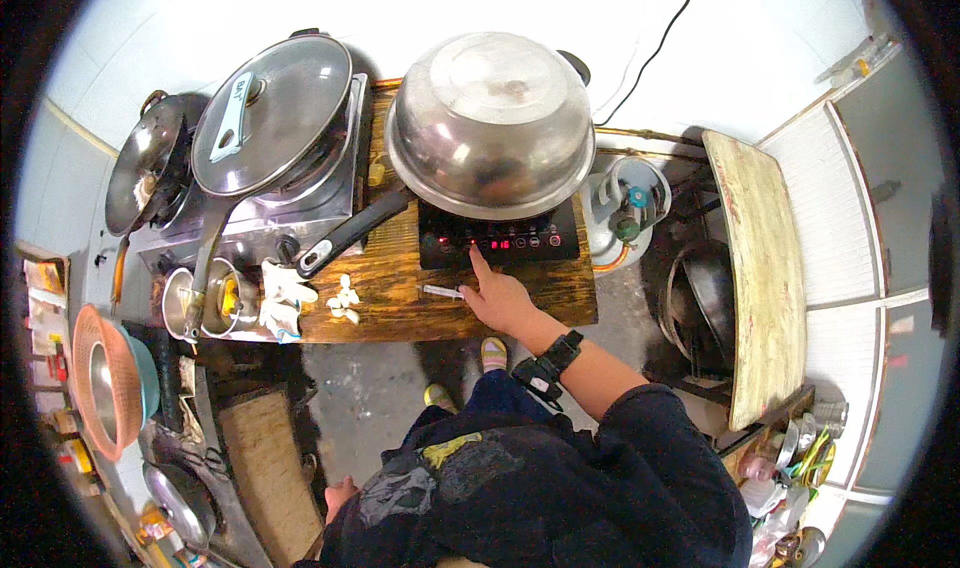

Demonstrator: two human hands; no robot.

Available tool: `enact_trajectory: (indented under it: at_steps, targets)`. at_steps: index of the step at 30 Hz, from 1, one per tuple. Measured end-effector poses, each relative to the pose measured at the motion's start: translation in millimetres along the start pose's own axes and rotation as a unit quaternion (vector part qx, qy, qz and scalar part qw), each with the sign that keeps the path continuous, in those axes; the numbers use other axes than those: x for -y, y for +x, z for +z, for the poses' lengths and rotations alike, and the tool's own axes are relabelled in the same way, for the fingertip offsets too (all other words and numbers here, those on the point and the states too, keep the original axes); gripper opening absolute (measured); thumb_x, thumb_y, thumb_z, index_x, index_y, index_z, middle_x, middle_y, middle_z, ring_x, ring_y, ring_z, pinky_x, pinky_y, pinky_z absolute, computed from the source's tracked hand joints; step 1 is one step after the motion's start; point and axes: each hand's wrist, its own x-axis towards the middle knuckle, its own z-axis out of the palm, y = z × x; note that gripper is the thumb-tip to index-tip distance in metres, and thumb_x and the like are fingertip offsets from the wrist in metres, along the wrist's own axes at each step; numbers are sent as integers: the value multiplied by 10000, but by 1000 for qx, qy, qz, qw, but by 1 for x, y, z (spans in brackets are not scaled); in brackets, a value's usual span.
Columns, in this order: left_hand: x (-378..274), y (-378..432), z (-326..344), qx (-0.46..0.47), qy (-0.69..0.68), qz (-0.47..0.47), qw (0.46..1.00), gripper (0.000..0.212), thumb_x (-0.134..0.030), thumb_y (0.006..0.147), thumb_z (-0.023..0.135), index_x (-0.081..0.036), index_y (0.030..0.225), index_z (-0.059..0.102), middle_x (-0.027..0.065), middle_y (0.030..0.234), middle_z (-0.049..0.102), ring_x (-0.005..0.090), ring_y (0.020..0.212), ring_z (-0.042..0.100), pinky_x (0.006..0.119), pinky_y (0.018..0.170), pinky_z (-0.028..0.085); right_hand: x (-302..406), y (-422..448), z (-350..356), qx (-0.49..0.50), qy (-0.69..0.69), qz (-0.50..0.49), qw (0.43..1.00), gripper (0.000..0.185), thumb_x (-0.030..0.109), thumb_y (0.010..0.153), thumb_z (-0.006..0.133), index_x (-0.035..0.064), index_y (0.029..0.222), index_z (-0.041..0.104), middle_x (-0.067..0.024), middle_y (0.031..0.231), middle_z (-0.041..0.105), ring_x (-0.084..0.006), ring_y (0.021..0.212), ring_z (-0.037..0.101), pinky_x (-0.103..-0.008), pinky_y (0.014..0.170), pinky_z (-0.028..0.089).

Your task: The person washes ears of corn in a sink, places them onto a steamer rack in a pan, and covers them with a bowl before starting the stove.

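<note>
My right hand (499, 296) points its index finger at the control panel of a black induction cooktop (499, 244), with red lights and digits lit. An upturned steel bowl (491, 148) covers a long-handled pan on the cooktop; the pan's black handle (360, 232) juts to the left. A small white syringe-like item (441, 291) lies on the wooden counter by my right thumb. Peeled garlic cloves (344, 298) are to its left. My left hand (341, 493) hangs low at my side, partly hidden by my shirt, so its grip cannot be seen.
On the left, a gas stove (255, 227) carries a glass-lidded pan (274, 114) and a dark wok (146, 167). Metal cups (225, 298) and a white cloth (283, 302) line the counter's front. A gas cylinder (622, 223) and a wooden board (757, 283) stand at right.
</note>
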Motion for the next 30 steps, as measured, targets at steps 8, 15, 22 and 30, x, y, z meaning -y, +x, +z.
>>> enact_trajectory:
  at_steps: [8, 15, 22, 30]
  targets:
    - [-30, 0, -25, 15, 28, 38, 999, 444, -401, 786, 519, -8, 642, 665, 99, 615, 638, 229, 581, 598, 366, 593, 445, -43, -47, -7, -73, -4, 1, 997, 662, 218, 818, 514, 29, 1364, 190, -210, 573, 552, -381, 519, 539, -462, 512, 428]
    - [-95, -34, -49, -30, 44, 77, 996, 409, -344, 823, 475, -37, 642, 676, 138, 598, 614, 248, 578, 599, 359, 607, 463, -55, -31, -18, -131, -52, -28, 990, 671, 111, 756, 522, 42, 1359, 235, -192, 565, 548, -368, 518, 538, -460, 508, 431]
    - [-102, -42, -54, -57, -15, 36, 998, 434, -341, 828, 482, -7, 608, 650, 117, 534, 582, 224, 466, 569, 346, 507, 454, -53, -21, -25, -64, -100, -3, 993, 708, 106, 730, 532, 7, 1356, 216, -174, 643, 581, -346, 552, 558, -455, 496, 447]
    - [-93, -29, -40, -62, 36, 68, 995, 471, -378, 812, 521, 6, 544, 571, 119, 483, 528, 249, 445, 514, 384, 499, 402, -66, -21, -23, -63, -82, -1, 995, 696, 116, 740, 521, 24, 1361, 218, -190, 672, 589, -355, 590, 569, -463, 521, 456]
